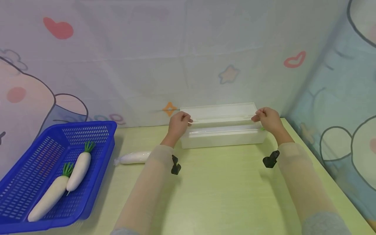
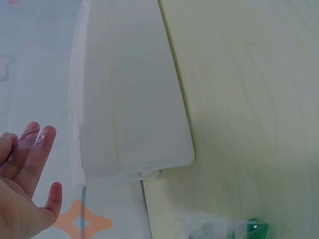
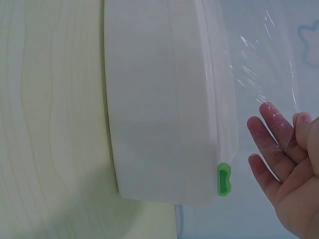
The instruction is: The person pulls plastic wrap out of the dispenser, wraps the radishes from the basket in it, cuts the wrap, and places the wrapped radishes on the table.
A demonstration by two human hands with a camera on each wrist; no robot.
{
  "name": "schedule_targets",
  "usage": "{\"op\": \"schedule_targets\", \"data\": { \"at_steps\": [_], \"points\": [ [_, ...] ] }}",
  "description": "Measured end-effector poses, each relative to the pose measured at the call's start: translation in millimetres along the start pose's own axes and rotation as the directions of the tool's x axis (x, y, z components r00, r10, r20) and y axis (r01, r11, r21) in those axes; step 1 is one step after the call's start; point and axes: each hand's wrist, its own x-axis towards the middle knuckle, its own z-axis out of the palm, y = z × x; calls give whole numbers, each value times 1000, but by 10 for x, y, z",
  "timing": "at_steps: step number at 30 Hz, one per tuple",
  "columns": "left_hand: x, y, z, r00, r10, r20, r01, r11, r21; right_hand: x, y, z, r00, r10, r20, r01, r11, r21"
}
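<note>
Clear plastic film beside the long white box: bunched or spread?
Spread: the left hand and right hand hold the film between them; glints cross it in the right wrist view.

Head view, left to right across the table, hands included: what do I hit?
Blue basket → plastic-wrapped white item, partly behind the left sleeve → left hand → open white box → right hand.

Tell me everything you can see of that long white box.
The long white box looks like smooth plastic, with a broad plain front. It lies lengthwise on the table, near the patterned backdrop. Behind its front is a white panel, perhaps a raised lid. A small green piece sits near its right end. The left hand and right hand pinch clear film near it; neither appears to grip the box itself.
</note>
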Motion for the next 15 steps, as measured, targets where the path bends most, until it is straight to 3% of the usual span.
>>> {"op": "schedule_targets", "data": {
  "at_steps": [15],
  "points": [
    [8, 137, -90, 999, 34, -1, -34, 999, 1, -8, -144, -84, 1000, -11, -24, 11, 1000, 4]
  ]
}}
